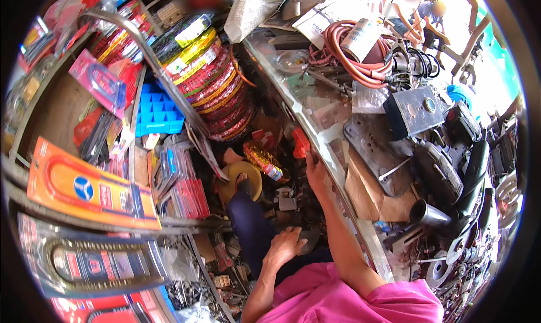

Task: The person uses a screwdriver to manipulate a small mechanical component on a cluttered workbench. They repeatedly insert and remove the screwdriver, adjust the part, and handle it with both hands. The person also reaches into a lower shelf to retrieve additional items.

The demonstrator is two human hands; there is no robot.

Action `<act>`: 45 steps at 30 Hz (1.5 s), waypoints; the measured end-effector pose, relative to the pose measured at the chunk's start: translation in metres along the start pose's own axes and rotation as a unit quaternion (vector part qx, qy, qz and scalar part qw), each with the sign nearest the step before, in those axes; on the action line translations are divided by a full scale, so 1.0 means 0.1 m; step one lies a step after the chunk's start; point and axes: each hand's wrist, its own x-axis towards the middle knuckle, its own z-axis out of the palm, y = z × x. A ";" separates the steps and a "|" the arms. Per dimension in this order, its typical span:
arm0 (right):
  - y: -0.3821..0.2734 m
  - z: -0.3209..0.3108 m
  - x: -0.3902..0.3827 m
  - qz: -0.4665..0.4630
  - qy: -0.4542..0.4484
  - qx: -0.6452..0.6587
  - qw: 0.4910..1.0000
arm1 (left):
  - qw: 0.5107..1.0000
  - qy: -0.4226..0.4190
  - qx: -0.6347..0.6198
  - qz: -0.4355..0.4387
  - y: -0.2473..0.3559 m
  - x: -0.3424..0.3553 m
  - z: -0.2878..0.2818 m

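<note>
My right hand (317,172) reaches forward along the inner edge of the glass counter. At its fingertips is a small bright red plastic piece (300,143); the fingers look closed on its lower corner, though its exact kind is unclear. My left hand (286,245) lies over my thigh, fingers apart, with nothing seen in it. Ahead of my knee a foil-wrapped roll in yellow and red (263,161) leans among clutter. Beside it my sandalled foot is at a yellow round basin or stool (253,179).
On the left rise wrapped tyres in a stack (217,86), a blue compartment tray (159,112) and a rack with an orange carded lock (93,185). The counter (329,134) bears a coiled reddish hose (344,55), a dark box (414,112) and black parts. People sit far right.
</note>
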 end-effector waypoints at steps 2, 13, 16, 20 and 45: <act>0.36 0.44 0.05 0.019 0.132 0.089 0.987 | 0.999 0.004 0.017 0.029 -0.09 0.31 -0.29; -0.09 0.02 -0.07 0.212 0.015 -0.014 0.977 | 0.976 0.083 0.095 0.176 -1.48 2.73 -1.62; -0.23 0.05 -0.02 0.246 0.089 -0.002 0.965 | 0.973 0.075 0.107 0.189 -1.48 3.21 -1.72; 0.17 0.03 -0.34 0.266 0.253 -0.042 0.929 | 0.950 0.124 0.032 0.284 -1.57 3.40 -2.04; -0.14 0.29 -0.15 0.313 0.413 -0.153 0.841 | 0.842 0.093 0.098 0.522 -1.15 4.03 -2.81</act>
